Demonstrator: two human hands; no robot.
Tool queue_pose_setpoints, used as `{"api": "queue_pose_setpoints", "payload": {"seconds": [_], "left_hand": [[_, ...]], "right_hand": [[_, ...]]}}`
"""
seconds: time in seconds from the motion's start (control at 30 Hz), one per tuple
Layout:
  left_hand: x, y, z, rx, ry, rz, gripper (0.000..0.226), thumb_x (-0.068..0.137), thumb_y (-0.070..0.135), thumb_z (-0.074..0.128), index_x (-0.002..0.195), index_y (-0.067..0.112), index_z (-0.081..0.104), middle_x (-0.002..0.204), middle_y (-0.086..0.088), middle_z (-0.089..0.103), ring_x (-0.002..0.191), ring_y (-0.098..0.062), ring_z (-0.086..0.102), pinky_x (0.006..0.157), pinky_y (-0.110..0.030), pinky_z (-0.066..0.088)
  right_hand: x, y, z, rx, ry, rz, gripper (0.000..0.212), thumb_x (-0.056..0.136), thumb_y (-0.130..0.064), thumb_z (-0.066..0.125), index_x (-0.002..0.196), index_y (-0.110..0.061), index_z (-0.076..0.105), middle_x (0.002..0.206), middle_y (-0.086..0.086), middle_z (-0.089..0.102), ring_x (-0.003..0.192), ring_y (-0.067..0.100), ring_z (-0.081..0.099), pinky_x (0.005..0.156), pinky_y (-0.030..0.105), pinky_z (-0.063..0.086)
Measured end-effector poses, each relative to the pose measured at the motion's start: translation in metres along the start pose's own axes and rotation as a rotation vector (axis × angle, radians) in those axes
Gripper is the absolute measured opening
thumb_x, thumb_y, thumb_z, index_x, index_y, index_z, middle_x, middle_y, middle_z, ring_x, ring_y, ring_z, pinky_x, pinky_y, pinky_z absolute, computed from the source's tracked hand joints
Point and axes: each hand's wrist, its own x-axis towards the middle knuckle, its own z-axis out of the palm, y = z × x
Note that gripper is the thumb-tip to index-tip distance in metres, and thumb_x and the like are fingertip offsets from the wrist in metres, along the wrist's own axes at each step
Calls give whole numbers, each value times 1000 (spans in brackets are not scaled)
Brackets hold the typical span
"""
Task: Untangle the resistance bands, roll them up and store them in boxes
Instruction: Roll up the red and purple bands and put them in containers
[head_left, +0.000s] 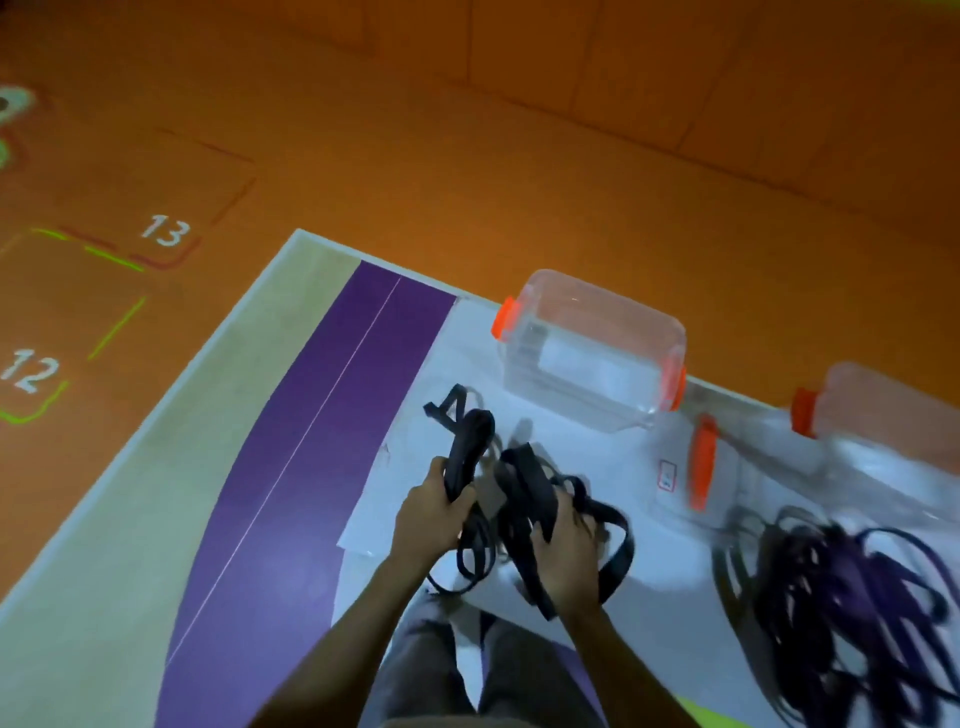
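We are pulling the tangled black bands (524, 493) apart over the white sheet (470, 343), left hand (434, 514) and right hand (571, 551) each clenching a strand. The purple pile (841, 587) is lying tangled; the clear boxes (592, 348) are looking empty, so nearly everything remains.

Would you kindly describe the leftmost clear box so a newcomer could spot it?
Find the white sheet on the floor. Along its far edge stand clear boxes with orange latches. This clear box is leftmost, closest to the purple stripe, beyond the black bands.

Tangled black bands (535, 488) held near clear, orange-clipped boxes (592, 353).
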Motion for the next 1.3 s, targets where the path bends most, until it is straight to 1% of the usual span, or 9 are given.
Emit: {"api": "queue_pose_setpoints", "payload": {"seconds": [0.1, 0.23, 0.37, 0.53, 0.67, 0.77, 0.87, 1.13, 1.3], "left_hand": [[15, 3, 12, 96, -83, 67, 36, 101, 49, 62, 124, 22, 51, 92, 1, 72, 83, -25, 72, 73, -40, 58], [30, 9, 29, 211, -201, 129, 57, 96, 50, 69, 140, 22, 44, 115, -6, 74, 105, -32, 72, 86, -43, 59], [37, 4, 43, 314, -234, 162, 86, 88, 52, 78, 154, 23, 34, 142, -12, 58, 130, -37, 57, 102, -52, 53], [36, -11, 51, 576, -72, 232, 107, 83, 69, 72, 165, 26, 20, 163, -9, 35, 148, -36, 37, 115, -59, 38], [32, -14, 54, 707, -27, 294, 112, 85, 77, 63, 169, 24, 12, 174, -11, 21, 160, -36, 19, 124, -65, 20], [27, -12, 56, 773, -2, 349, 112, 87, 76, 63, 170, 25, 7, 176, -13, 13, 162, -38, 15, 125, -67, 17], [18, -4, 61, 811, -14, 384, 107, 92, 71, 60, 170, 27, 1, 177, -10, 5, 163, -36, 9, 128, -64, 12], [-45, 33, 109, 828, 101, 360, 102, 94, 43, 69, 168, 5, 10, 173, -26, 10, 160, -43, 14, 125, -65, 18], [-112, 67, 168, 875, 110, 454, 91, 100, 52, 59, 169, 18, 11, 175, -21, 2, 162, -40, 4, 128, -63, 11]], "right_hand": [[-2, 3, 8, -95, -53, 19, 76, 100, -36, 59, 165, -24, 21, 155, 3, 50, 147, 33, 37, 120, 57, 29], [-8, 1, 9, -110, -21, -53, 83, 97, -40, 61, 167, -22, 21, 164, 6, 36, 152, 33, 31, 123, 55, 27], [-13, 6, 3, -206, 10, -66, 77, 102, -59, 41, 167, -23, 19, 166, 0, 33, 156, 24, 26, 125, 46, 26], [-32, 18, -5, -42, 50, 10, 72, 101, -39, 60, 164, -21, 30, 161, 6, 40, 154, 28, 31, 124, 48, 31], [-47, 36, -16, -28, 63, 68, 65, 103, -41, 59, 161, -26, 35, 163, 0, 38, 153, 22, 30, 120, 44, 31], [-60, 52, -30, -8, 94, 91, 57, 101, -37, 60, 156, -29, 43, 155, -4, 46, 147, 21, 39, 114, 43, 36], [-79, 76, -48, 20, 150, 120, 55, 101, -34, 64, 153, -19, 50, 152, 4, 52, 143, 28, 45, 111, 46, 40], [-149, 175, -97, 88, 269, 133, 54, 100, -28, 62, 152, -22, 50, 153, 0, 50, 139, 25, 47, 108, 39, 38], [-204, 251, -133, 98, 365, 82, 49, 99, -26, 63, 147, -23, 54, 146, 0, 54, 137, 25, 49, 108, 42, 40]]}}
